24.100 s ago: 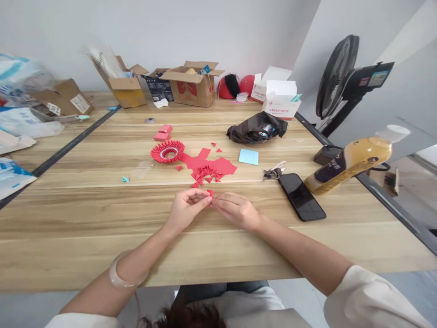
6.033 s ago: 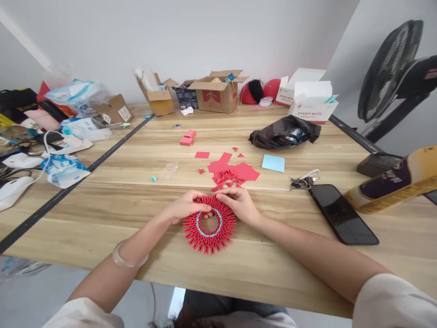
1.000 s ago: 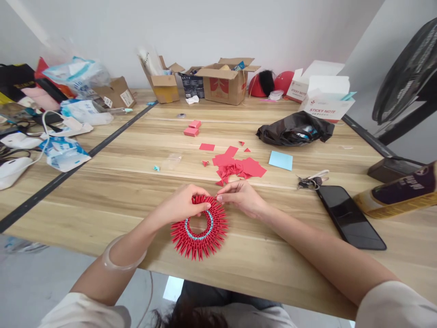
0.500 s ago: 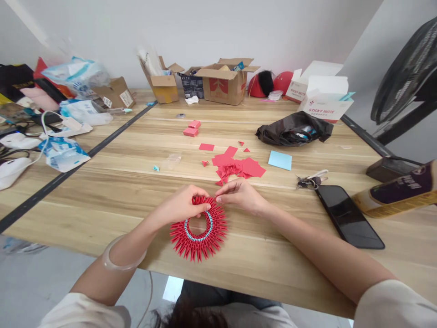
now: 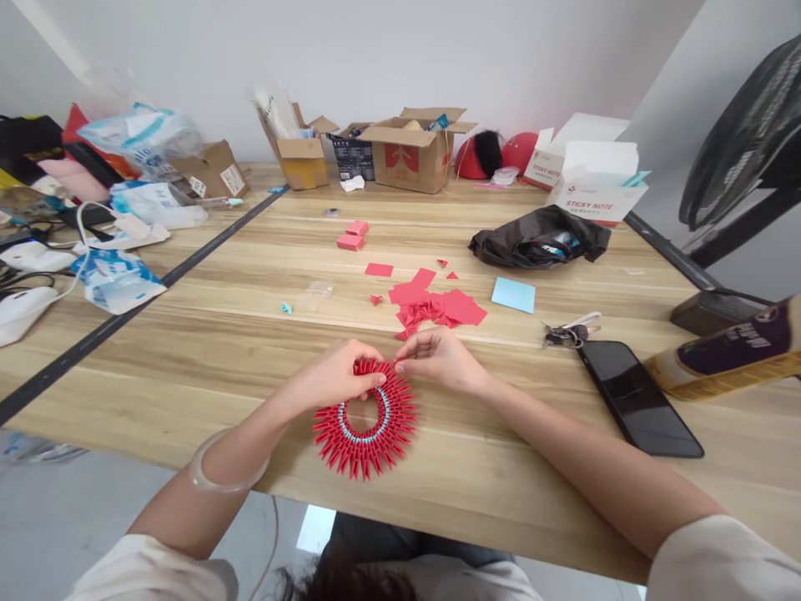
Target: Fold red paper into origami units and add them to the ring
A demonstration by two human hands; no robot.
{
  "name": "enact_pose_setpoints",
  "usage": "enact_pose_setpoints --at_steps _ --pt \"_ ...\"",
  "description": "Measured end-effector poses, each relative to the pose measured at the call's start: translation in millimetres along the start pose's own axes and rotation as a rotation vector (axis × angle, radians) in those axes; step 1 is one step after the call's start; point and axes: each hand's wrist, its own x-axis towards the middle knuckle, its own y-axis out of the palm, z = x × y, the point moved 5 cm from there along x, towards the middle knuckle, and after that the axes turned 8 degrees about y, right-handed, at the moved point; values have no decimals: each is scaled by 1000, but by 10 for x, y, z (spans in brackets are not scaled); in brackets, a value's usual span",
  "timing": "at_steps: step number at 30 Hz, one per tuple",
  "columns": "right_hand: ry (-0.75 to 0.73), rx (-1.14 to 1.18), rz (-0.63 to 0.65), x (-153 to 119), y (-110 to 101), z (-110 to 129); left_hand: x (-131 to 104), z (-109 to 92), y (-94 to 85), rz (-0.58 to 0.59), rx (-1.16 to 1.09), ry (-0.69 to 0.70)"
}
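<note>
White walls back a long wooden table (image 5: 188, 367) whose near edge runs across the bottom of the view. A red paper ring (image 5: 365, 421) built of folded triangular units, with a thin blue band around its inner hole, lies flat close to that near edge. It is round, so it has no long axis; its pointed tips fan outward all round, the nearest ones aimed at the person and stopping just short of the table's edge.

The left hand (image 5: 331, 380) pinches the ring's far rim, thumb and forefinger closed on the units there. The right hand (image 5: 438, 361) rests at the rim's far right side, fingertips narrowly pinched together just beside the left fingers; whether a loose unit sits between them cannot be told.

Just beyond the hands lies a heap of red paper pieces (image 5: 438, 307), squares and folded triangles, near the ring but apart from it. A blue sticky note (image 5: 514, 294) lies to the right of the heap. Further right, keys (image 5: 566, 333) and a black phone (image 5: 638, 396) lie near the right forearm, and a tipped bottle (image 5: 732, 351) is at the right border.

Bare wood lies open left of the ring up to a dark seam (image 5: 125, 313) in the table. A black bag (image 5: 538, 238) and cardboard boxes (image 5: 406, 154) sit well back towards the wall.
</note>
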Motion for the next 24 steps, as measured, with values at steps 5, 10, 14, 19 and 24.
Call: enact_pose_setpoints --at_steps 5,10,14,19,24 --pt "-12 6 4 13 -6 -14 9 28 9 15 7 -16" --pt "15 21 5 28 -25 -41 7 57 10 15 -16 -2" --pt "15 -13 -5 30 -32 -46 9 60 7 10 -11 -17" --pt "24 22 12 30 -31 -48 7 53 11 11 -3 -12" --pt "63 108 20 31 -37 -57 12 76 7 -4 3 0"
